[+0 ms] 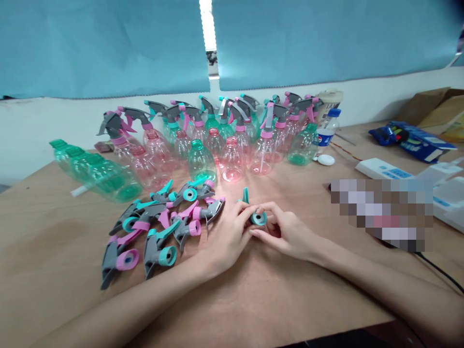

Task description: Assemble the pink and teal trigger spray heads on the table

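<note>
Between my hands, above the middle of the table, is a spray trigger head (258,218) with a teal collar turned toward me. My left hand (232,232) is wrapped round its body, hiding most of it; a teal lever sticks up behind the fingers. The fingers of my right hand (288,229) are closed on the collar from the right. To the left lies a loose pile of grey trigger heads with pink or teal collars, among them a pink-collared spray head (121,258) and a teal-collared spray head (159,251).
Behind stand many clear bottles, such as an uncapped pink bottle (232,162) and a green bottle (202,164); several have spray heads on. Green bottles (108,176) lie at left. At right are a Pepsi bottle (326,133), a white power strip (384,169) and a blurred-out device (380,212).
</note>
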Motion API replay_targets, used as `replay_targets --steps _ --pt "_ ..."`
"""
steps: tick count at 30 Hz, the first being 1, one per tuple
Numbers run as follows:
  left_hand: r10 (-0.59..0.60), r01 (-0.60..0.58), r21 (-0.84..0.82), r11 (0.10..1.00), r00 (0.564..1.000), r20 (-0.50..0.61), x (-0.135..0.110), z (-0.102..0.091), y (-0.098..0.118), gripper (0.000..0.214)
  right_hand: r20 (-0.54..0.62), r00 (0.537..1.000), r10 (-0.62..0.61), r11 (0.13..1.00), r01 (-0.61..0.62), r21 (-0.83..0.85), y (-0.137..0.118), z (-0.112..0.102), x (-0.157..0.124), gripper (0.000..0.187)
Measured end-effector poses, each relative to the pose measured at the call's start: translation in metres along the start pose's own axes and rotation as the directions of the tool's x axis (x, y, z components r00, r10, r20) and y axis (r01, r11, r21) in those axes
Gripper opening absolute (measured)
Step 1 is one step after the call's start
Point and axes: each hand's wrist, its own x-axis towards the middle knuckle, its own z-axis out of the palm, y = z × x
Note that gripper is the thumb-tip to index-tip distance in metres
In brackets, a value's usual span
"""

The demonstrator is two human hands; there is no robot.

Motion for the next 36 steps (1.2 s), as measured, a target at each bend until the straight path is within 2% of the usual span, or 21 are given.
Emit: replay_targets --steps 4,10,14,18,21,26,36 --pt "0.001 -0.001 0.011 1.000 1.000 0.019 0.000 -0.001 0.001 0.039 0.020 1.000 -0.014 0.998 0.015 -0.063 0.001 -0.005 0.003 0.031" --pt "0.035 -0.035 0.047 0.998 0.999 0.014 0.001 0.000 0.002 0.022 0.048 0.997 0.063 0.998 -0.063 0.004 -0.006 -0.013 0.010 0.020" --pt "0.039 -0.041 0.072 0.997 0.999 0.032 0.002 0.000 0.003 0.020 0.068 0.998 0.015 0.988 -0.004 -0.154 -0.011 -0.018 0.011 0.013" --pt "0.069 -0.071 0.052 0.996 0.996 0.049 0.003 0.002 0.002 0.022 0.039 0.996 -0.080 0.933 0.089 -0.350 -0.011 -0.019 0.011 0.016" --pt "0.079 -0.081 0.038 0.996 0.996 0.047 0.003 0.002 0.002 0.018 0.038 0.989 -0.143 0.905 0.146 -0.401 -0.008 -0.017 0.011 0.018" --pt "0.077 -0.079 0.034 0.996 0.995 0.065 0.003 0.002 0.002 0.020 0.068 0.986 -0.155 0.929 0.169 -0.328 -0.007 -0.014 0.010 0.023" --pt "0.060 -0.060 -0.021 0.998 0.997 0.043 0.003 0.000 0.002 0.017 0.009 0.991 -0.131 0.973 0.130 -0.190 -0.008 -0.014 0.008 0.024"
